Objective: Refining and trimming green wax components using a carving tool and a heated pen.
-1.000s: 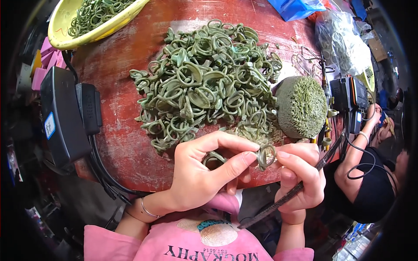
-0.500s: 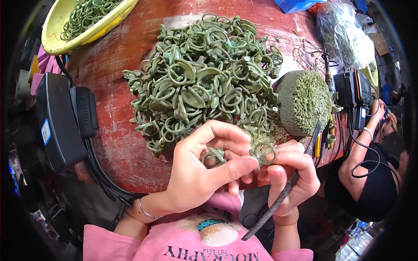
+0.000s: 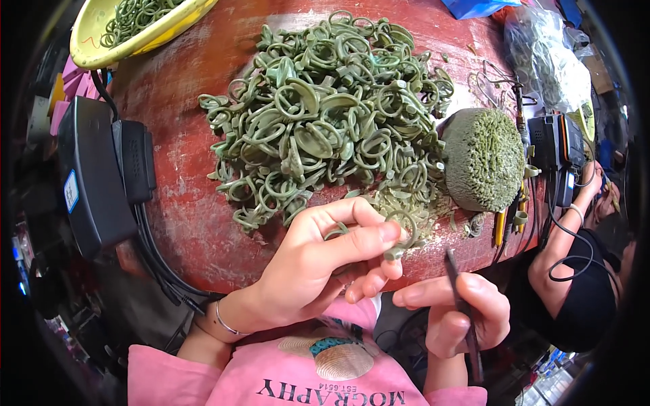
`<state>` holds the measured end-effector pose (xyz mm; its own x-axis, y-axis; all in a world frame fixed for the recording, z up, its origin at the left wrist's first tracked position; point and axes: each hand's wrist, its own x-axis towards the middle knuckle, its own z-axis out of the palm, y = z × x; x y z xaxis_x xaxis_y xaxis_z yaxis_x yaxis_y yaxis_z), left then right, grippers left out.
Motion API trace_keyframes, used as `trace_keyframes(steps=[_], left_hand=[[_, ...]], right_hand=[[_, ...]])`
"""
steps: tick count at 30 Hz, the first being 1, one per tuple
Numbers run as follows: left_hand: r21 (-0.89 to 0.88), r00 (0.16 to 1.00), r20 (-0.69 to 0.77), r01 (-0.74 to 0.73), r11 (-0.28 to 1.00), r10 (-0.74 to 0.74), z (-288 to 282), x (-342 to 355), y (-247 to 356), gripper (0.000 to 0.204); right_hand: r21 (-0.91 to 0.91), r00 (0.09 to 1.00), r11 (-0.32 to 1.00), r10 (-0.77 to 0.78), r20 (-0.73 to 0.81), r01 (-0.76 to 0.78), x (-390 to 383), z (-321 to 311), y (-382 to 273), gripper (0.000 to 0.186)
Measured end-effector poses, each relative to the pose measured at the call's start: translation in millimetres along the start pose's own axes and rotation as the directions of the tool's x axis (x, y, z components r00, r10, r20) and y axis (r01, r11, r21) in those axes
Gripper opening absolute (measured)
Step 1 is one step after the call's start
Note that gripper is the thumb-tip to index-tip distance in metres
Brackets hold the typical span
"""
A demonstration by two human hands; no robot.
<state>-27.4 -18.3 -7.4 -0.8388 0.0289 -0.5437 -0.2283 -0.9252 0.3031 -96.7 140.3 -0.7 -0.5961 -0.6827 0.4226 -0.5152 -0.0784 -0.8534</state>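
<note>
My left hand (image 3: 318, 264) pinches a green wax-like ring (image 3: 393, 254) upright between thumb and fingertips. Part of another green ring (image 3: 336, 231) shows in the curl of the same hand. To the right, my right hand (image 3: 470, 314) grips a slim dark file (image 3: 453, 268), its tip pointing up and its shaft slanting down past the palm. The file is apart from the pinched ring. Just beyond both hands lies a large heap of similar green rings (image 3: 325, 128), with pale green shavings (image 3: 399, 203) at its near edge.
A round green block (image 3: 484, 160) with a pitted face stands right of the heap. Behind it are tools, cables and a black device (image 3: 556, 142). A yellow basin (image 3: 84, 51) holds more rings at far left. Black boxes (image 3: 95, 176) line the left edge. Another person's arm (image 3: 555, 257) shows at right.
My right hand has let go of the ring and drawn down and right with the file, which now stands steeper. The ring stays in my left hand, turned to another angle.
</note>
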Motion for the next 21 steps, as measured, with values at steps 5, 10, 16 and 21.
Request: trace_keyframes(steps=[5, 10, 16, 21], left_hand=[[0.026, 0.999, -0.041, 0.005, 1.000, -0.003, 0.5, 1.0, -1.4, 0.012], [-0.046, 0.996, 0.090, -0.010, 0.999, 0.015, -4.9, 1.2, -0.8, 0.012], [-0.016, 0.998, 0.061, -0.009, 1.000, 0.010, -6.9, 1.1, -2.9, 0.013], [0.057, 1.000, -0.011, -0.025, 0.998, 0.025, -1.8, -1.4, -2.7, 0.013]], right_hand=[[0.021, 0.998, 0.998, 0.051, 0.034, -0.052, 5.6, 1.9, 2.3, 0.026], [0.188, 0.988, 0.970, 0.156, 0.008, -0.155, 9.5, 0.7, 1.7, 0.022], [-0.052, 0.996, 0.995, 0.086, 0.037, -0.084, 8.6, -0.1, -1.2, 0.024], [-0.058, 0.991, 0.996, 0.053, -0.125, -0.060, 5.6, -6.5, -5.2, 0.028]])
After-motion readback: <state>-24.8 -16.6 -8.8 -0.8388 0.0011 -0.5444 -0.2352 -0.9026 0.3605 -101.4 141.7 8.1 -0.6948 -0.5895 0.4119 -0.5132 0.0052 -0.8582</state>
